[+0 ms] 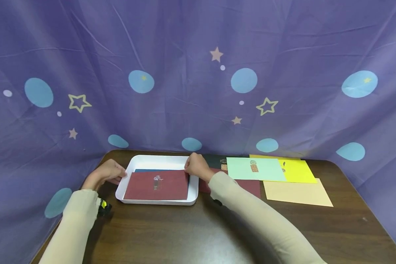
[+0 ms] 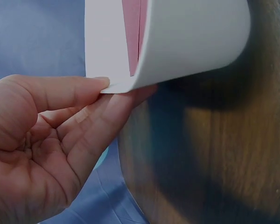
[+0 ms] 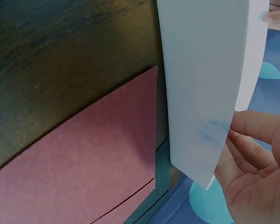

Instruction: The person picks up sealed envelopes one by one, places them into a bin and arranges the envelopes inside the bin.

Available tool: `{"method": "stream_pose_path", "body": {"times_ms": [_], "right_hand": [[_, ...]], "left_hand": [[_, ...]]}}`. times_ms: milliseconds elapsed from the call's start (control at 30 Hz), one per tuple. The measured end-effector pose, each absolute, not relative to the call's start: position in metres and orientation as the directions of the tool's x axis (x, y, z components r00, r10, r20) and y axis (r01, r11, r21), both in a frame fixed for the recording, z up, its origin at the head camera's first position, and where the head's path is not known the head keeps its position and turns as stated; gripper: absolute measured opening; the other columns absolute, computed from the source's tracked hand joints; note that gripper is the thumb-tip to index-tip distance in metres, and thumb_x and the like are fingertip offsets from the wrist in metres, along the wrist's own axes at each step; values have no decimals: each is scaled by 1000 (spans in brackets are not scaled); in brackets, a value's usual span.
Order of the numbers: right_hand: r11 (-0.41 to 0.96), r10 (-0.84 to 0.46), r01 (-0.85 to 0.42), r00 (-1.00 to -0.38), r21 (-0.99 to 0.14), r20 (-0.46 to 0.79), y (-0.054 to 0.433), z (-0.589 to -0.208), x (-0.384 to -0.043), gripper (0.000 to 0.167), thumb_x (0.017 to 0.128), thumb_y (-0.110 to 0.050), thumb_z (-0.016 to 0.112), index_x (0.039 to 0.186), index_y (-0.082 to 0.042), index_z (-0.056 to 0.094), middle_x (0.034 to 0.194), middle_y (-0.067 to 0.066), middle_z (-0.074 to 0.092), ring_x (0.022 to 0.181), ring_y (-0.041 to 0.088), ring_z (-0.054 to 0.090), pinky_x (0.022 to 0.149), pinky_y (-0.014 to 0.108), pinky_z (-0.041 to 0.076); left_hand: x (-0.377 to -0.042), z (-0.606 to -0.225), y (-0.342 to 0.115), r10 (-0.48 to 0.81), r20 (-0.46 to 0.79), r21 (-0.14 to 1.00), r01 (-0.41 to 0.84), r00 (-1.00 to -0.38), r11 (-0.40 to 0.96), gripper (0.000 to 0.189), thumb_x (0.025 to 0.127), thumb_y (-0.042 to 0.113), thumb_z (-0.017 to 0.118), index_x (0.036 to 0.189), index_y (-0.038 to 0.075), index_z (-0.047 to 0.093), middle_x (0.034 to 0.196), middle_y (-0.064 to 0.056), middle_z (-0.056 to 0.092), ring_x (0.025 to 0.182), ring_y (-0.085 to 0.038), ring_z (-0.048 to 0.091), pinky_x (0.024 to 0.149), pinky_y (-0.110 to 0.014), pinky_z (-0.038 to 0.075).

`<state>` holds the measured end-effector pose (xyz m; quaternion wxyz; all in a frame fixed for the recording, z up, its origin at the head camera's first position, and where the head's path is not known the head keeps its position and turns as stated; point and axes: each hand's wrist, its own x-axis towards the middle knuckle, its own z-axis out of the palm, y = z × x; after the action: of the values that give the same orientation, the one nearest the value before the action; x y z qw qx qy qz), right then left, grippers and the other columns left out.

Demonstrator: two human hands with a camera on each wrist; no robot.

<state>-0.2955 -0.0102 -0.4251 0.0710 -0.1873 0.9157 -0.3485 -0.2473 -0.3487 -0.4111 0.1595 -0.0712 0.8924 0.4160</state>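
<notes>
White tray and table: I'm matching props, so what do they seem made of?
White tray: probably plastic, smooth and satiny; its rounded corners look moulded, though enamelled metal is possible. Table: wood or wood-look laminate, softly glossy; brown grain and sheen show.

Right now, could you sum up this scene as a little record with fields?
Tray: white, holding a dark-red card over a blue card
Left grip: pinching the tray's left rim
Right grip: pinching the rim near the far right corner
Right of tray: dark-green card, second red card, mint card, yellow card, beige card
Table: brown
Backdrop: purple, with stars
</notes>
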Motion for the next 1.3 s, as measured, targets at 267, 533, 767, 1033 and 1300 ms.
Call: {"method": "stream_pose_path", "body": {"times_ms": [267, 533, 767, 1033, 1300], "right_hand": [[739, -403, -328, -915, -588, 5, -11, -426, -296, 10, 86, 0, 75, 78, -4, 79, 76, 7, 76, 61, 11, 59, 54, 20, 48], [755, -412, -351, -911, -554, 16, -9, -429, -295, 9, 87, -2, 74, 80, -4, 80, 81, 7, 78, 69, 14, 62, 62, 24, 53], [728, -417, -355, -908, -587, 32, -6, -428, -294, 9, 87, -2, 74, 80, -3, 79, 81, 9, 77, 66, 11, 56, 59, 22, 49], [694, -435, -372, -899, -616, 52, -3, -431, -296, 7, 87, -3, 74, 82, -4, 80, 82, 9, 77, 65, 10, 57, 61, 22, 51], [632, -485, -386, -873, -672, 46, 10, -420, -298, 6, 88, -3, 74, 89, -2, 80, 88, 10, 78, 73, 12, 64, 66, 21, 54]], "left_hand": [[-246, -410, -344, 13, -348, 709, -255, -937, 657, 33, 91, -1, 59, 113, -27, 60, 80, -12, 73, 70, -17, 70, 66, -35, 65], [-246, -409, -341, -3, -347, 701, -262, -938, 663, 33, 91, -2, 59, 113, -27, 60, 79, -14, 73, 69, -18, 70, 65, -37, 65], [-247, -409, -341, -9, -351, 701, -269, -936, 660, 33, 91, -2, 60, 112, -28, 60, 75, -8, 71, 67, -15, 68, 65, -35, 64], [-246, -408, -339, -8, -363, 697, -277, -932, 661, 33, 92, -2, 58, 113, -28, 59, 79, -9, 71, 71, -16, 68, 67, -36, 65], [-246, -405, -339, -12, -368, 688, -281, -930, 669, 33, 92, -3, 59, 115, -27, 59, 85, -14, 72, 73, -18, 69, 68, -37, 65]]}}
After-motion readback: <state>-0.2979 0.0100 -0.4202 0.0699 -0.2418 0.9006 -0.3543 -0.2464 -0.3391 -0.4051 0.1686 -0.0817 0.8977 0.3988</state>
